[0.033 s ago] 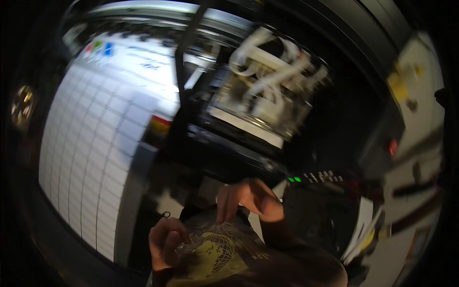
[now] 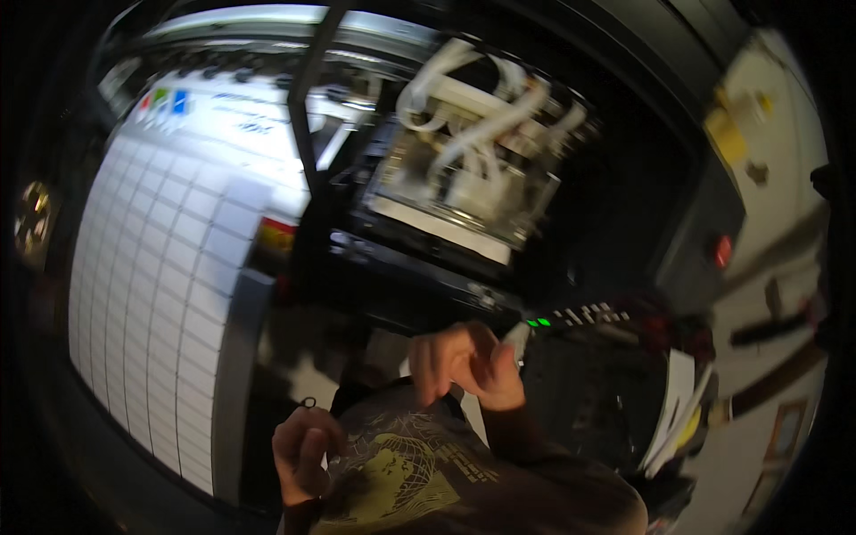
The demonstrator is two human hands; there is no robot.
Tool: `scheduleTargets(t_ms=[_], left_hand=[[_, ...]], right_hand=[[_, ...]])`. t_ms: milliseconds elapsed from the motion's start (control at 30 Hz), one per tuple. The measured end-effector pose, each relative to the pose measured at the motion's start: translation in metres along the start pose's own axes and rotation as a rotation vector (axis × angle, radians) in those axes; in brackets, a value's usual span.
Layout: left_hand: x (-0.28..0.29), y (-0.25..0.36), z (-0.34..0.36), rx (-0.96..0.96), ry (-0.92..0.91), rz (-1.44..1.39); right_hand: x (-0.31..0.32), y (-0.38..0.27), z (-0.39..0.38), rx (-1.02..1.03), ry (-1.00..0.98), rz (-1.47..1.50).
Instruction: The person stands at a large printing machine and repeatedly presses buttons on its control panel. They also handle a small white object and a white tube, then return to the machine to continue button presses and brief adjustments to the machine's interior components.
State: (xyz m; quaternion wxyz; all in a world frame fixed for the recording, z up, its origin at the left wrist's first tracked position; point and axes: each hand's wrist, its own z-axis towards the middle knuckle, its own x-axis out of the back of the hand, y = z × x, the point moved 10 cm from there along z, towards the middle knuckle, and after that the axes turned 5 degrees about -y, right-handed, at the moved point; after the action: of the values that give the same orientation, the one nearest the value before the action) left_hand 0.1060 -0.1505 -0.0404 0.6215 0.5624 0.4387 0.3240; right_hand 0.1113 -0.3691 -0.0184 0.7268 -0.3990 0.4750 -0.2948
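My left hand (image 2: 301, 453) is curled into a fist low in front of my shirt. A small black ring (image 2: 308, 402) stands out just above its knuckles; whatever else the fist holds is hidden. Farther right and higher, my right hand (image 2: 468, 364) has its fingers bent downward and its thumb apart from them, with nothing visible between. Beyond it sits a wide-format printer's carriage (image 2: 481, 147) with white tubes and ribbon cables exposed. To the left, a white printed sheet (image 2: 156, 267) with a dark grid and small coloured blocks comes out over the machine's front.
A dark upright bar (image 2: 312, 98) crosses between sheet and carriage. Green lights glow on a control panel (image 2: 580, 316) right of my right hand. A red button (image 2: 721, 251) is on the machine's right end. Papers (image 2: 673, 401) stand at the lower right.
The printer and sheet have shifted slightly left and up in the picture as my view moved. Both hands keep nearly the same pose, the left a little farther left.
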Motion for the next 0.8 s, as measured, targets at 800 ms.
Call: scheduleTargets(t_ms=[800], left_hand=[[-0.092, 0.009, -0.035, 0.025, -0.444, 0.072]], right_hand=[[0.119, -0.031, -0.108, 0.427, 0.501, 0.510]])
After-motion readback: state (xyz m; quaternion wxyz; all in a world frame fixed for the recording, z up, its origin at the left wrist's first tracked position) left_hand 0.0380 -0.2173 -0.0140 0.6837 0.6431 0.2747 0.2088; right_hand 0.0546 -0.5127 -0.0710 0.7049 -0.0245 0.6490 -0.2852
